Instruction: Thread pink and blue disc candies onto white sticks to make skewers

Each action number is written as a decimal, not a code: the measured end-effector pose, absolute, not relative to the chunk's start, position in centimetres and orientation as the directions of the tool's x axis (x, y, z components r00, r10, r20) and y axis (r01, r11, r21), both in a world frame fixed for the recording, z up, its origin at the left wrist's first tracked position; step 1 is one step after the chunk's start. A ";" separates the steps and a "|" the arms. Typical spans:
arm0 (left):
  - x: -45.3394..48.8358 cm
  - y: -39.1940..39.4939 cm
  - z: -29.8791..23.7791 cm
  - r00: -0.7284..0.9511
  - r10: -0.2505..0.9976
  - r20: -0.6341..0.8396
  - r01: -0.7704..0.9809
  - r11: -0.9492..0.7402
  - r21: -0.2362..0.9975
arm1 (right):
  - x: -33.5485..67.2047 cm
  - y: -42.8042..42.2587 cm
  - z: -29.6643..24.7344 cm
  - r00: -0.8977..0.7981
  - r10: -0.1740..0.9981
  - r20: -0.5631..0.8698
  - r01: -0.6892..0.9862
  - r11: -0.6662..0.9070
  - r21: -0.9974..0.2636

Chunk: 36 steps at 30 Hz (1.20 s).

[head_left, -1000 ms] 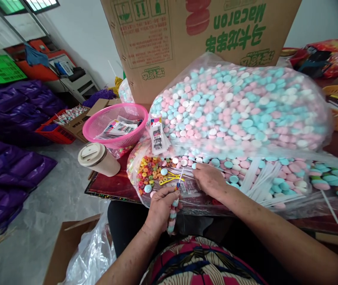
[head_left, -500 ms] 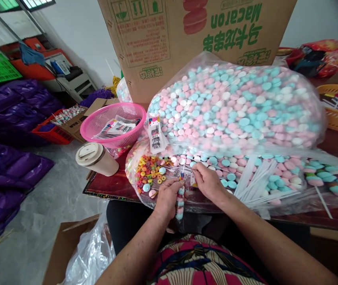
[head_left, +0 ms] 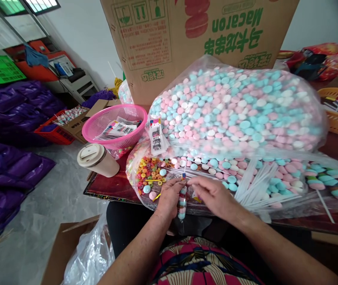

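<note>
1. Head view: the left hand's (head_left: pixel 169 196) fingers grip the candy stick (head_left: pixel 182 206) near its top, at the bench's (head_left: pixel 123 179) front edge; its long axis points away from the body.
2. The right hand (head_left: pixel 214 196) is just right of that top; I cannot tell whether its fingers pinch anything.

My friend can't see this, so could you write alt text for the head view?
A person's left hand holds a wrapped stick of sweets, the right hand beside its top. Beyond are a clear bag of pastel sweets and a cardboard box.
</note>
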<state>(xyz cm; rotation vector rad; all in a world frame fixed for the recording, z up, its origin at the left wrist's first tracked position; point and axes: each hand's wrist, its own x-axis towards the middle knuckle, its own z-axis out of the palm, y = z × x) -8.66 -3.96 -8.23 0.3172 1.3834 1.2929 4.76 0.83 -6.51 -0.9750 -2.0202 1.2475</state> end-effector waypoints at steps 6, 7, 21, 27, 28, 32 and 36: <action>-8.1 -5.2 -7.0 -0.242 0.834 -0.496 -0.350 0.402 0.846 | 3.3 -1.3 -7.8 -0.511 0.855 0.084 0.180 0.202 -0.963; -8.2 -5.6 -7.0 -0.216 0.831 -0.514 -0.342 0.429 0.836 | 3.4 -1.3 -7.8 -0.534 0.843 0.058 0.173 0.176 -0.969; -9.7 -6.3 -6.0 0.121 0.875 -0.469 -0.525 0.458 0.717 | 5.6 -1.6 -6.0 -0.629 0.752 0.196 0.280 0.455 -0.845; -10.0 -6.1 -5.0 0.415 0.791 -0.449 -0.550 0.611 0.569 | 6.7 -0.3 -4.1 -0.857 0.473 0.204 0.033 0.446 -0.894; -9.8 -6.1 -4.9 0.368 0.808 -0.460 -0.579 0.586 0.566 | 6.5 -0.4 -4.3 -0.828 0.520 0.211 0.064 0.462 -0.885; -9.0 -5.9 -4.5 0.041 0.872 -0.488 -0.610 0.409 0.679 | 5.5 -0.9 -5.2 -0.655 0.689 0.311 0.324 0.627 -0.708; -8.1 -5.9 -3.9 -0.247 0.905 -0.346 -0.360 0.246 0.900 | 5.7 -0.4 -4.1 -0.626 0.661 0.414 0.470 0.743 -0.477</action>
